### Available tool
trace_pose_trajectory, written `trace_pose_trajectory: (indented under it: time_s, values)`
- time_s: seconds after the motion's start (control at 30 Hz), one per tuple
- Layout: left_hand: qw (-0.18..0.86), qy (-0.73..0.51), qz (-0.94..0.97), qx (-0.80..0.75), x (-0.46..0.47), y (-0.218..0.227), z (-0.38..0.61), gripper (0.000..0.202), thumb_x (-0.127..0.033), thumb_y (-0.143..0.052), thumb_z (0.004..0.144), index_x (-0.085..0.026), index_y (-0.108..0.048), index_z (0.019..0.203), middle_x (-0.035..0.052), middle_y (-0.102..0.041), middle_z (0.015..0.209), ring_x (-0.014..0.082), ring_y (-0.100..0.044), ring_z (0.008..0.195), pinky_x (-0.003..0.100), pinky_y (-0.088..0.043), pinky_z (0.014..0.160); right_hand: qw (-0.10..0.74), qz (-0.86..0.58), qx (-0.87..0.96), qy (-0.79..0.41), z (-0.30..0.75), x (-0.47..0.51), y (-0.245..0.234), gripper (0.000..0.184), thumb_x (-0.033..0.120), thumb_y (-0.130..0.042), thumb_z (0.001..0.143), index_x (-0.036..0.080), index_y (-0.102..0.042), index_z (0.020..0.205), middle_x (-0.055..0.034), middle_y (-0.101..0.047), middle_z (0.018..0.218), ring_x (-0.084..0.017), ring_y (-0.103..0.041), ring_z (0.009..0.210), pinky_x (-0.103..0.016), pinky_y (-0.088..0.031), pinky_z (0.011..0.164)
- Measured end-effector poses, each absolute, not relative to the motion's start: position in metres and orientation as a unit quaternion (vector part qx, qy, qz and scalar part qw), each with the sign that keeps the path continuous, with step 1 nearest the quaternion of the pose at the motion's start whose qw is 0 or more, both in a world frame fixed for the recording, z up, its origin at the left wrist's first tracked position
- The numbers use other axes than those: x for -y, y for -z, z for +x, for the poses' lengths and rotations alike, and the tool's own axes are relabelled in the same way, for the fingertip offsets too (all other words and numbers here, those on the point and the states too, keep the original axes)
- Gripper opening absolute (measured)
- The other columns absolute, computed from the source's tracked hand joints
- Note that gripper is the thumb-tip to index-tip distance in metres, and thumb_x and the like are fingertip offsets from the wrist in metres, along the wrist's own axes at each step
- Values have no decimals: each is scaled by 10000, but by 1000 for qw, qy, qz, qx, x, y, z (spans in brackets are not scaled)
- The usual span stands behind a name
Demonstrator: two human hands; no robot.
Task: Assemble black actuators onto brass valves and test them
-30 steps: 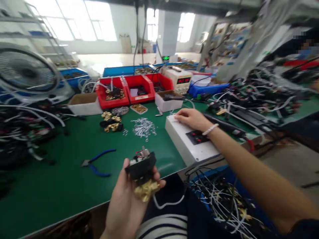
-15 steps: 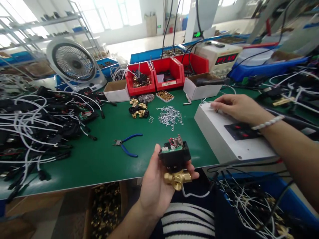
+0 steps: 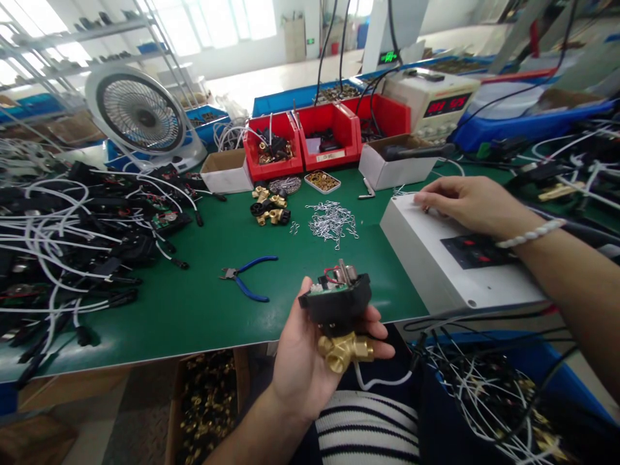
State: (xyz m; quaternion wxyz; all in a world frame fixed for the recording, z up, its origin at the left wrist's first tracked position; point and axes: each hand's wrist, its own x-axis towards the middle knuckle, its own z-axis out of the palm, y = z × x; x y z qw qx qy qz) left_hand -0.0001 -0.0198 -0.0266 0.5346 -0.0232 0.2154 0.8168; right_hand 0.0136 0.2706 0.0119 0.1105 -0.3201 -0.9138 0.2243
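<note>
Valve unit (image 3: 336, 314) sits in the left hand (image 3: 303, 381), cradled on the palm, fingers curled round its right side. Right hand (image 3: 477, 206) is on the white box (image 3: 421, 258), fingertips bunched at its far end; can't tell if they grip anything.

Done, by the look of it: brass body (image 3: 346, 349) mated to black housing (image 3: 334, 310); white cable (image 3: 382, 383) runs out right of the left hand, far end's connection unclear. Left: housing top uncovered, circuit board (image 3: 322, 292) exposed. No result readable.

Orientation: board side up, brass down by the palm. Long axis roughly upright, slight tilt. One port faces the wearer, another points right.

Pliers (image 3: 249, 297) and clips (image 3: 332, 223) lie beyond the left hand on the tabletop (image 3: 169, 336).
</note>
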Motion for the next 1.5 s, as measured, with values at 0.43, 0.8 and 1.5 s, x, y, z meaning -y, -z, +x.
trace_pose_trajectory:
  time_s: [0.43, 0.8, 1.5]
  values:
    - [552, -830, 10, -84, 23, 31, 0, 279, -230, -698, 819, -33, -729, 1013, 91, -757, 786, 150, -721, 659, 272, -641, 643, 112, -307, 921, -212, 12, -274, -9, 205, 242, -608, 901, 170, -668, 718, -3, -621, 665, -159, -532, 632, -291, -371, 638]
    - [541, -836, 12, -90, 26, 27, 0, 194, -202, -670, 828, -58, -740, 938, 62, -741, 727, 127, -702, 592, 246, -630, 612, 115, -315, 920, -204, 12, -273, -9, 275, 287, -576, 915, 164, -641, 677, -9, -585, 603, -162, -526, 605, -294, -362, 608]
    - [479, -829, -50, -283, 24, 14, 1, 548, -333, -231, 1058, -88, -721, 1081, 164, -753, 1091, 221, -747, 947, 329, -614, 828, 127, -312, 916, -218, 14, -274, -5, 266, 281, -582, 920, 148, -642, 698, 7, -560, 583, -128, -485, 569, -278, -339, 579]
